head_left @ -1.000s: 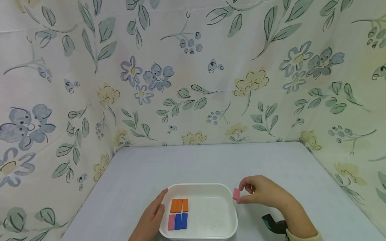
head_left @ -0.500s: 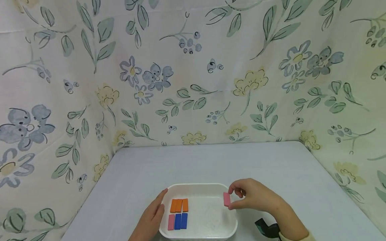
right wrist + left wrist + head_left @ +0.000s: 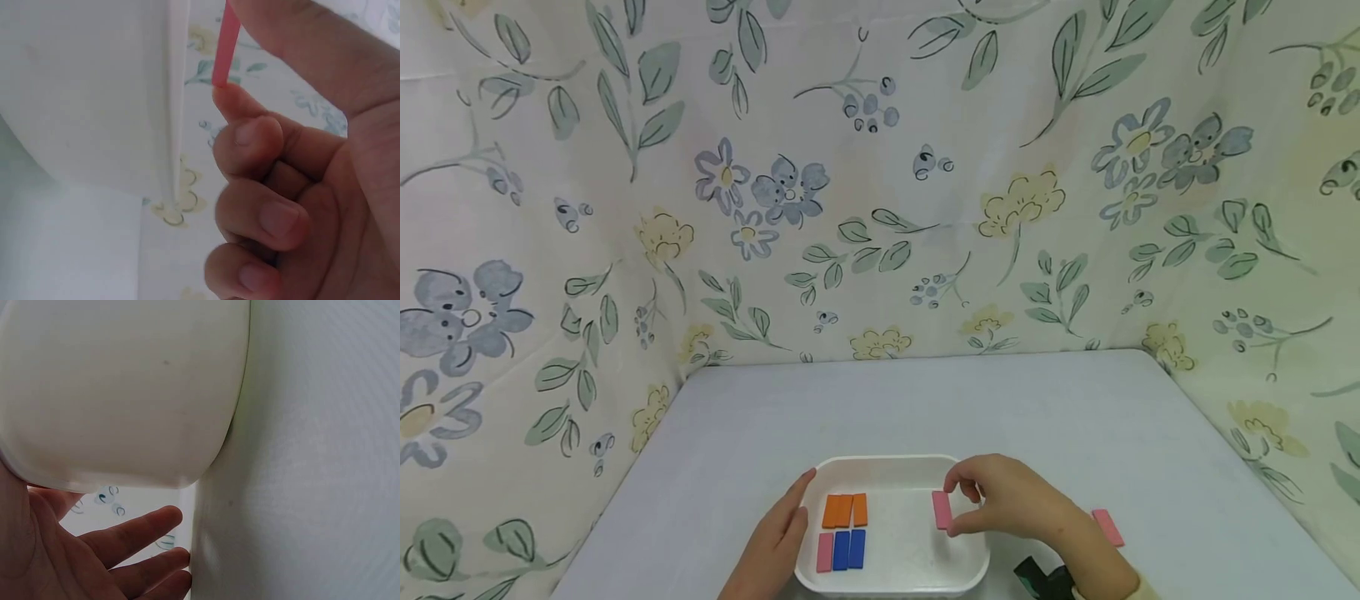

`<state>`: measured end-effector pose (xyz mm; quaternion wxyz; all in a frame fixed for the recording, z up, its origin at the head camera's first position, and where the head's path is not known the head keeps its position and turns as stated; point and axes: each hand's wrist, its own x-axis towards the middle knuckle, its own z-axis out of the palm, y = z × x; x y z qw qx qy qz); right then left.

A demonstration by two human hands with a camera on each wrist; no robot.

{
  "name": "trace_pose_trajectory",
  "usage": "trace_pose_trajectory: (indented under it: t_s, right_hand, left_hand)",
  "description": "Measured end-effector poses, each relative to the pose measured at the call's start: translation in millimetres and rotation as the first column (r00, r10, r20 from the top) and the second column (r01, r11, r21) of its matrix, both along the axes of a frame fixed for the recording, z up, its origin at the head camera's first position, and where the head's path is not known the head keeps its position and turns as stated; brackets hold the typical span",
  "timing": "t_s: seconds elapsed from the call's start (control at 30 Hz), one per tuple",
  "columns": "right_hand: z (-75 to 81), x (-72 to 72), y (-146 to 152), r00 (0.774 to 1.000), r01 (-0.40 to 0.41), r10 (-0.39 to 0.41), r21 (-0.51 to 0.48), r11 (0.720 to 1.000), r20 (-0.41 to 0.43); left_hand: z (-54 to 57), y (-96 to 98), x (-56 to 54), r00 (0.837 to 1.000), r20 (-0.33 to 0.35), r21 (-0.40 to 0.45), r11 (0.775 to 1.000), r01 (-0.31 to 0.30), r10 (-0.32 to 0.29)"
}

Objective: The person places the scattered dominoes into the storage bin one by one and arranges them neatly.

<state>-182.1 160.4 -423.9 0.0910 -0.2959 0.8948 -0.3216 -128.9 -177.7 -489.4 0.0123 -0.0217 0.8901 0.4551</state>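
My left hand rests along the left rim of a white tray; in the left wrist view its fingers reach out loosely beside the tray's outer wall. Over the tray's right half, my right hand pinches a small pink tile between thumb and index finger. The right wrist view shows the pinched tile edge-on, the other fingers curled toward the palm. Inside the tray on the left lie three orange tiles in a row. Below them are one pink tile and two blue tiles, side by side.
Another pink tile lies on the white table, right of my right forearm. A black strap shows by the right wrist. Flower-printed cloth hangs behind the table and along its sides.
My right hand has carried its pink tile leftward from outside the tray's right rim to over the tray. The loose pink tile on the table has come into sight. The left hand stays put.
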Motion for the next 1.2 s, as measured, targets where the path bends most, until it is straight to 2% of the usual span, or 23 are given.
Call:
trace_pose_trajectory:
  t_s: [0.2,0.47,0.7,0.93,1.2]
  right_hand:
    - [-7.9,3.5,-19,0.992,0.048,-0.041,0.054,0.997,-0.116]
    - [-15.9,8.4,-32,0.989,0.100,-0.093,0.056,0.993,-0.116]
    - [-18.0,12.7,-40,0.981,0.118,-0.109,0.043,0.992,-0.160]
    - [-18.9,17.5,-51,0.982,0.108,-0.099,0.045,0.993,-0.161]
    - [-24.9,19.7,-61,0.992,0.107,-0.099,0.108,0.988,-0.084]
  left_hand:
    - [-1.2,-2.6,-1.3,1.000,-0.015,-0.004,1.000,0.002,-0.002]
    - [-0.8,-2.3,-0.3,1.000,-0.019,0.012,1.000,0.015,-0.015]
    - [1.0,-2.4,-1.0,1.000,-0.012,-0.006,1.000,0.006,-0.006]
    - [1.5,-3.4,-0.5,1.000,-0.012,-0.004,1.000,0.004,-0.004]
    - [-1.9,-1.3,-0.8,0.999,-0.029,0.007,1.000,0.023,-0.023]
